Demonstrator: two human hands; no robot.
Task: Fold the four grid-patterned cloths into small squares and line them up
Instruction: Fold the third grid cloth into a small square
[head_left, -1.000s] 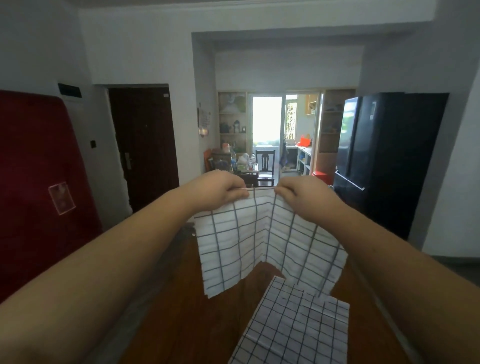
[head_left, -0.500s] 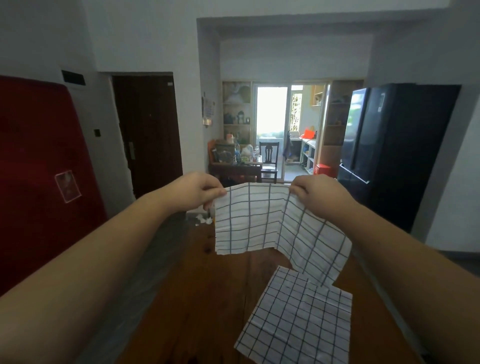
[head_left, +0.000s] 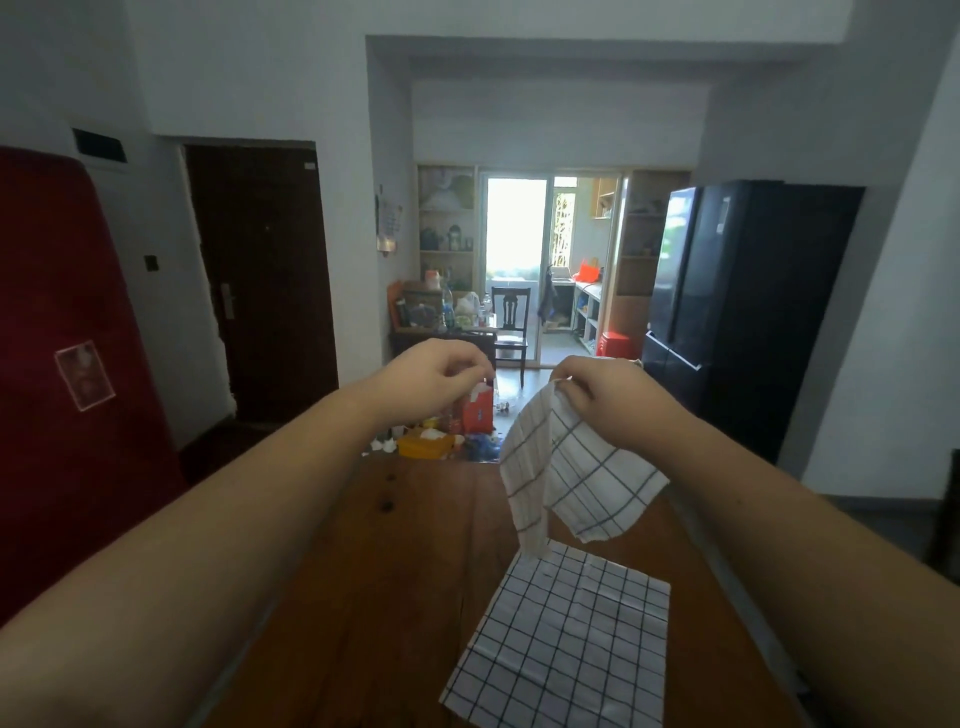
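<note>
A white cloth with a dark grid hangs crumpled in the air over the wooden table. My right hand pinches its top corner. My left hand is raised beside it, fingers curled, holding nothing. A second grid cloth lies flat on the table below, and the hanging cloth's lower tip touches its far corner. No other grid cloths show.
At the table's far end sit a yellow box, a red packet and small clutter. A red panel stands left, a black fridge right. A chair stands beyond.
My left hand let go of the cloth's top corner. The cloth, which was stretched between both hands, now droops from my right hand alone.
</note>
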